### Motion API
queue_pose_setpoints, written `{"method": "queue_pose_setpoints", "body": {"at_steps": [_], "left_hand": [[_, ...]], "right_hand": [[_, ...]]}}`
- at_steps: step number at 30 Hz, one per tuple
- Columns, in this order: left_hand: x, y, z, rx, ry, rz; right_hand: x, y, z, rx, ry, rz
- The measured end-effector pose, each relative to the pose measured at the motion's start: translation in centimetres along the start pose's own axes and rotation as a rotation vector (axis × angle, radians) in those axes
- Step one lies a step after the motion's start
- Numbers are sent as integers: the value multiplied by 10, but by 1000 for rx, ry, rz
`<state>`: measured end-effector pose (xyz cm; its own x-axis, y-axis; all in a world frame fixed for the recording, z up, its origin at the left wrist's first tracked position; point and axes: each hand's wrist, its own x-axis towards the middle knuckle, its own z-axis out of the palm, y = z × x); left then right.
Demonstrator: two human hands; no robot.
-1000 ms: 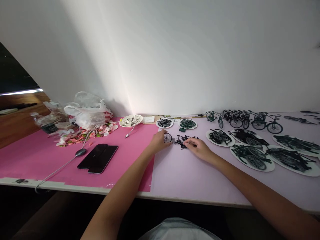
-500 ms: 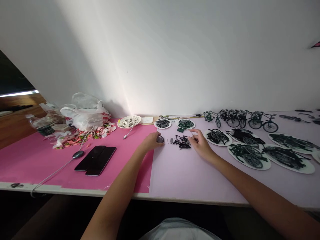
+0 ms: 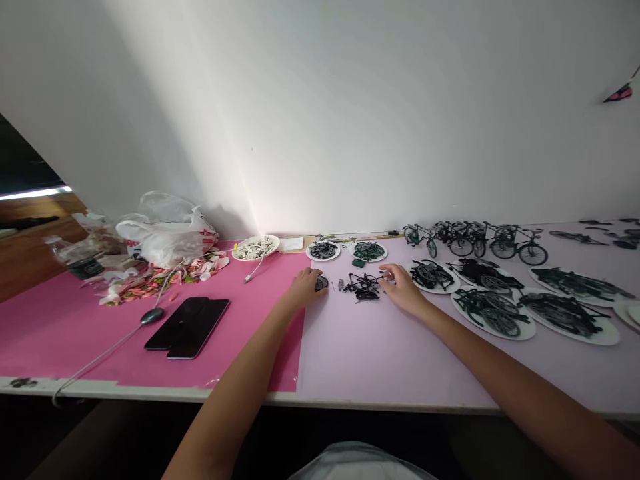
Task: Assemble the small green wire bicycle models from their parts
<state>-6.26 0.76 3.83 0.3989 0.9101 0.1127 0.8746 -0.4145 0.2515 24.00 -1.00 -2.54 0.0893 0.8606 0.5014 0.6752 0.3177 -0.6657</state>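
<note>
My left hand (image 3: 304,289) rests on the table with its fingers curled round a small black toy bicycle wheel (image 3: 321,283) lying flat. My right hand (image 3: 403,288) lies just right of a little heap of black bicycle parts (image 3: 362,286); its fingers are pinched together at the heap's right edge, and what they hold is too small to name. Both forearms stretch forward over the lilac table top (image 3: 380,353).
White plates with bicycle parts (image 3: 493,311) (image 3: 433,275) (image 3: 323,251) (image 3: 369,251) stand behind and to the right. Finished toy bicycles (image 3: 475,239) line the wall. On the pink mat (image 3: 240,320) lie two dark phones (image 3: 188,327), a cable, a parts dish (image 3: 255,247) and plastic bags (image 3: 165,230).
My left hand has laid the wheel down flat from upright. My right hand lifted off the heap of parts and came back to its right edge. The view shifted slightly.
</note>
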Motion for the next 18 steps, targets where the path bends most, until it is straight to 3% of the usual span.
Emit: {"method": "queue_pose_setpoints", "body": {"at_steps": [5,9,13,18], "left_hand": [[5,8,20,-23,122,68],[7,20,31,-171,195,196],[4,34,32,-331,239,348],[0,39,28,-367,269,332]], "right_hand": [[-5,-11,-4,-48,-34,-60],[-9,-23,-8,37,-142,-194],[-13,-28,-3,75,-235,-210],[-15,-26,0,51,-293,-245]]}}
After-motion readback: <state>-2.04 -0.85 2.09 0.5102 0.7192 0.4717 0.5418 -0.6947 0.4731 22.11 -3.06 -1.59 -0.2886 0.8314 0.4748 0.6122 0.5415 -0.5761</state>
